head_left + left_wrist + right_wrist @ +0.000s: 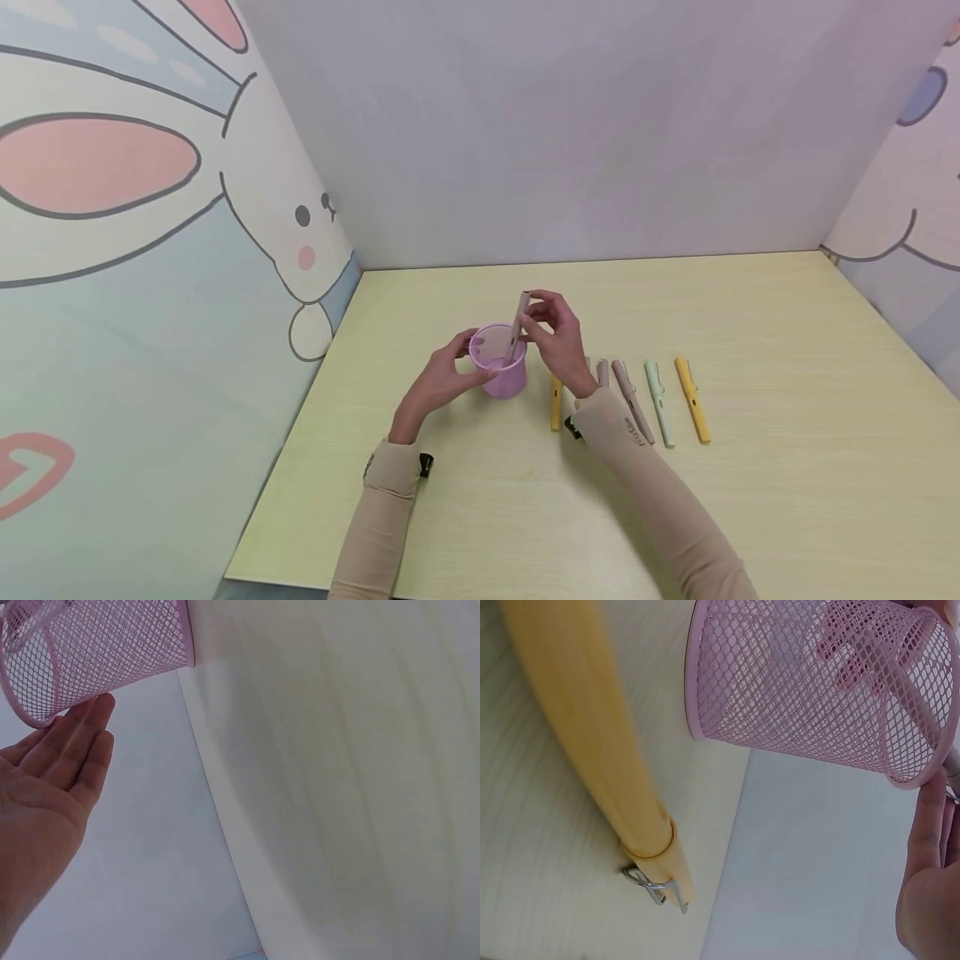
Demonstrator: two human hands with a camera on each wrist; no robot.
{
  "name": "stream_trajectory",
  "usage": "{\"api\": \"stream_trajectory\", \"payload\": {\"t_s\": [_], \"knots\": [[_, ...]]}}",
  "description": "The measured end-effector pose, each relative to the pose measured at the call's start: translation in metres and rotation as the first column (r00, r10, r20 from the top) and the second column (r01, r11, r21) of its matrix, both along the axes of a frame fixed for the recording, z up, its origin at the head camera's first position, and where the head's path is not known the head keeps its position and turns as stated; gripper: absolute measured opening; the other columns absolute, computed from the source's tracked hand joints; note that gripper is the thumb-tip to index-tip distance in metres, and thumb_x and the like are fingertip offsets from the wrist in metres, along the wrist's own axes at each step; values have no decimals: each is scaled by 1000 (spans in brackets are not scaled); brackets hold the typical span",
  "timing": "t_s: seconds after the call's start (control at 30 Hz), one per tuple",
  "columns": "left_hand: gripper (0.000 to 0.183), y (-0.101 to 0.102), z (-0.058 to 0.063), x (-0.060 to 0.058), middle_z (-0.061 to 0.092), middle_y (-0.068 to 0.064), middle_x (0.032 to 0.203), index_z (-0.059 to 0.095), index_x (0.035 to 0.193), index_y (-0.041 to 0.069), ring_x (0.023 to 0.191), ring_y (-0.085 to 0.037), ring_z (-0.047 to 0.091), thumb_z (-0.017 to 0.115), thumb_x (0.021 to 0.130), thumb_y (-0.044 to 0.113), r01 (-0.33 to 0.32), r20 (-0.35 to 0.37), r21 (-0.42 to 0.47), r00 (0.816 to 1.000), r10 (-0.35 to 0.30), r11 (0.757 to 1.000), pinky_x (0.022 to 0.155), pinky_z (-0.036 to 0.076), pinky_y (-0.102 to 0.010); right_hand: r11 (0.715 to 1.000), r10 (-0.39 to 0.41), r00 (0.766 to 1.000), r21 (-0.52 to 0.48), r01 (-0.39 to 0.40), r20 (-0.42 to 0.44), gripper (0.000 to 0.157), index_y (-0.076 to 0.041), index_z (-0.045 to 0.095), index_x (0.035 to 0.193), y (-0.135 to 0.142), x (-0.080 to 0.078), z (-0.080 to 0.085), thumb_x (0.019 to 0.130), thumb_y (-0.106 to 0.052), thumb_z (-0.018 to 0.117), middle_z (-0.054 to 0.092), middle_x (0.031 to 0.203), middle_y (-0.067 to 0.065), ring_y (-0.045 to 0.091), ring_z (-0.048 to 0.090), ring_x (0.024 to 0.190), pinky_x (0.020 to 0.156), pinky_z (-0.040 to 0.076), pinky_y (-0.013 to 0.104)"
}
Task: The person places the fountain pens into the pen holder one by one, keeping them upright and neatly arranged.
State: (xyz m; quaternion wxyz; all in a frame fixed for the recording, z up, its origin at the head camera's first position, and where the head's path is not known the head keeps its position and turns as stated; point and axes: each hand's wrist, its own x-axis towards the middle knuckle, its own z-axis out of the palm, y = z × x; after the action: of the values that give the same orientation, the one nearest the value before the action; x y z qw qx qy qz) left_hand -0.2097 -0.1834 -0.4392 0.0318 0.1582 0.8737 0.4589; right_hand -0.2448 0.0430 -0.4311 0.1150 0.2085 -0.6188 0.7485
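Observation:
A pink mesh pen cup stands on the table, its mouth upward. My left hand holds it by the rim, the thumb at the near side and fingers at the far left. In the left wrist view, fingers lie against the cup's mesh. Between thumb and fingers, my right hand pinches a pale pinkish-grey pen. The pen leans, its lower part inside the cup and its upper end above the rim. Through the mesh in the right wrist view, the pen shows as a slanted shape.
Right of the cup lie several pens: a yellow pen, mauve pens partly behind the right forearm, a mint green pen and another yellow pen. A plain wall rises behind the table; a rabbit-painted wall borders the left.

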Motion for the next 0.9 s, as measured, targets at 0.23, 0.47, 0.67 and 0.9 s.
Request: {"api": "stream_trajectory", "payload": {"t_s": [0.23, 0.47, 0.67, 0.9], "knots": [[78, 0, 0, -1, 58, -9, 145, 45, 155, 11, 131, -32, 54, 79, 90, 38, 0, -8, -6, 1000, 0, 1000, 106, 44, -57, 999, -3, 1000, 35, 3, 16, 35, 19, 51, 131, 2, 12, 15, 97, 15, 59, 58, 103, 29, 15, 60, 88, 70, 62, 39], [79, -1, 0, -1, 56, -9, 147, 44, 156, 10, 131, -34, 54, 79, 90, 36, 0, -12, -11, 1000, 0, 1000, 106, 44, -57, 999, -18, 1000, 34, 18, -5, 37, 15, 52, 134, 10, 0, -1, 98, 11, 61, 58, 105, 30, 15, 61, 88, 68, 62, 38], [79, -1, 0, -1, 56, -9, 147, 44, 156, 12, 131, -34, 54, 79, 90, 36, 1, -7, -17, 1000, -2, 1000, 106, 44, -57, 999, -43, 999, 10, 43, -14, 36, 9, 56, 134, 22, -3, -2, 98, 7, 64, 59, 105, 26, 23, 63, 88, 67, 62, 32], [81, -1, 1, 0, 55, -11, 149, 41, 158, 11, 132, -36, 52, 78, 90, 33, 14, -4, -14, 1000, -14, 1000, 107, 42, -59, 997, -81, 997, -1, 81, -11, 36, 9, 55, 134, 35, -2, -4, 99, 8, 63, 61, 103, 22, 23, 64, 88, 67, 61, 32]]}}
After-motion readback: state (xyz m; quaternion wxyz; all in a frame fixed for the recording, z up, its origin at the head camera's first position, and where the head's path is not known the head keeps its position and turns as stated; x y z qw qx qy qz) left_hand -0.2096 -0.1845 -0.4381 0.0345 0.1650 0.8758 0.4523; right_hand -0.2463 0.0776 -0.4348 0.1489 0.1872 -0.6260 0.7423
